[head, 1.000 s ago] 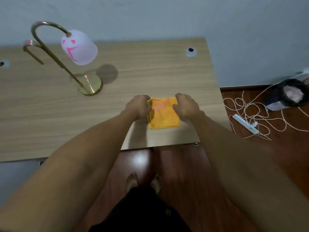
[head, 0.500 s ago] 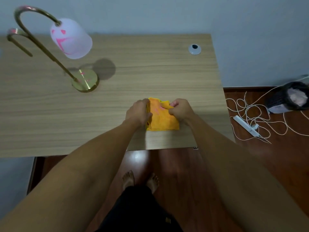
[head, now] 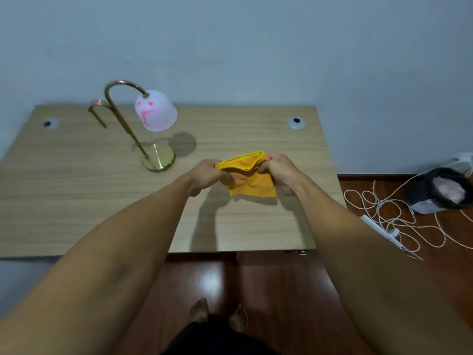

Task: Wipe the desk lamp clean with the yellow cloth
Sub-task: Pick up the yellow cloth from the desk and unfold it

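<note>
Hands (head: 210,175) (head: 279,172) pinching folded yellow cloth (head: 249,175) at both top corners, lifted above wooden desk (head: 76,190) — wiping not begun. Gold-stemmed desk lamp with white shade (head: 153,116) untouched at ten o'clock — all cleaning left.

Both hands, left (head: 207,175) and right (head: 280,172), pinched closed, arms outstretched.

The desk (head: 76,190) has a matt, pale wood-grain top. On it, left of the cloth (head: 252,180), the lamp (head: 143,124) shows a shiny, polished brass-coloured metal stem and round base, with a frosted, milky plastic-looking shade marked in pink. The cloth is soft, fuzzy yellow-orange fabric with a stitched hem. Below the desk, the floor (head: 281,290) is glossy reddish-brown wood.
</note>
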`<state>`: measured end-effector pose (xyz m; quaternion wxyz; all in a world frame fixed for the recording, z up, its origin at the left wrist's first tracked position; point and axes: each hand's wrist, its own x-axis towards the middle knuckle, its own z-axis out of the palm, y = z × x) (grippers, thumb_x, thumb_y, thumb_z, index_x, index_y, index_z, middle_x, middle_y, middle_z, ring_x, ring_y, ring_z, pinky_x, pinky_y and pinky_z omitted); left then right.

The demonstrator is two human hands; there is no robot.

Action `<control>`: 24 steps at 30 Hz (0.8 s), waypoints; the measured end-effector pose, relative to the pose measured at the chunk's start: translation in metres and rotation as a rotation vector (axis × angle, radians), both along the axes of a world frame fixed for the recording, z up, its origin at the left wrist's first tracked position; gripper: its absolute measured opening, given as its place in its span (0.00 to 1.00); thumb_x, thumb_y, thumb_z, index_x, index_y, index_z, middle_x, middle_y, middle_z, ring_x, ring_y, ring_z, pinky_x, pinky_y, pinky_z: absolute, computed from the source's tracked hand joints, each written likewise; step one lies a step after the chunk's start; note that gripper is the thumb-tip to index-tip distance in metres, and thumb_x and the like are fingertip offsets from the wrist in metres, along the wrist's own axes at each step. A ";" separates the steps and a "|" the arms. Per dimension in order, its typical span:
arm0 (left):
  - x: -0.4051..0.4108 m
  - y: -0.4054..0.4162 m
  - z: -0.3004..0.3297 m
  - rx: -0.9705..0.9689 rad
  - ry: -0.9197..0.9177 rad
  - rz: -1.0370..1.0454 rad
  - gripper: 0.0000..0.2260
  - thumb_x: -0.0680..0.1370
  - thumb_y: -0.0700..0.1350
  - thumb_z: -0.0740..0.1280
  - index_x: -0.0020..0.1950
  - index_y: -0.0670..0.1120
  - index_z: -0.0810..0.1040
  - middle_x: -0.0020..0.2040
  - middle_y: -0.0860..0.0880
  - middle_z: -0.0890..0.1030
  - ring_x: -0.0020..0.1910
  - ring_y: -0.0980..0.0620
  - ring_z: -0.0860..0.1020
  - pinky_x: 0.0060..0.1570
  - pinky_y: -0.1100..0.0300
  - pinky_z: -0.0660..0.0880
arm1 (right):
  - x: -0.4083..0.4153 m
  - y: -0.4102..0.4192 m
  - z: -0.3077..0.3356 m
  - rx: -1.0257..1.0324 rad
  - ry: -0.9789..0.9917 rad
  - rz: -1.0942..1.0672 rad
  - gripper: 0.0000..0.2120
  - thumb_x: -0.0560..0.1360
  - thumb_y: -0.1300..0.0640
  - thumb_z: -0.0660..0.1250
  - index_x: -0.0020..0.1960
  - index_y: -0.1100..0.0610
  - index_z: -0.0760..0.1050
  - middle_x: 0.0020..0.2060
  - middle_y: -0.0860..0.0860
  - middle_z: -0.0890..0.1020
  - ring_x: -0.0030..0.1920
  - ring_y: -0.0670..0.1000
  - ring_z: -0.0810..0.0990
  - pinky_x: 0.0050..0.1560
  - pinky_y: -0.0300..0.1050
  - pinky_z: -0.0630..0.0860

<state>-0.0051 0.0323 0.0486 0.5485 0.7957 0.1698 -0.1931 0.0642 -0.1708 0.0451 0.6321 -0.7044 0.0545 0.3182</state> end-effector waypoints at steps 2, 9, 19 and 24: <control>-0.002 0.010 0.025 -0.094 0.004 0.028 0.10 0.69 0.40 0.73 0.49 0.49 0.84 0.44 0.50 0.81 0.44 0.52 0.74 0.46 0.60 0.71 | 0.000 0.009 0.021 0.051 -0.012 -0.024 0.15 0.69 0.75 0.60 0.44 0.60 0.79 0.40 0.59 0.81 0.40 0.56 0.80 0.38 0.44 0.79; 0.000 0.042 0.094 -0.296 -0.079 0.243 0.10 0.78 0.44 0.69 0.59 0.46 0.80 0.52 0.47 0.82 0.50 0.47 0.80 0.49 0.53 0.78 | -0.004 0.044 0.076 0.408 0.132 0.080 0.19 0.77 0.60 0.72 0.66 0.63 0.78 0.60 0.61 0.84 0.61 0.59 0.83 0.61 0.58 0.81; -0.001 0.125 0.123 -0.095 -0.267 0.369 0.04 0.78 0.43 0.65 0.49 0.46 0.79 0.46 0.45 0.82 0.43 0.49 0.81 0.43 0.56 0.74 | -0.006 0.126 0.112 0.270 0.099 -0.165 0.19 0.74 0.70 0.63 0.64 0.64 0.75 0.56 0.63 0.83 0.49 0.61 0.85 0.47 0.54 0.83; -0.008 0.192 0.116 0.419 -0.469 0.416 0.08 0.75 0.47 0.62 0.42 0.46 0.79 0.40 0.45 0.84 0.43 0.42 0.82 0.46 0.51 0.80 | -0.005 0.165 0.110 0.199 -0.011 -0.380 0.04 0.78 0.65 0.65 0.51 0.60 0.77 0.51 0.62 0.83 0.48 0.59 0.84 0.52 0.58 0.82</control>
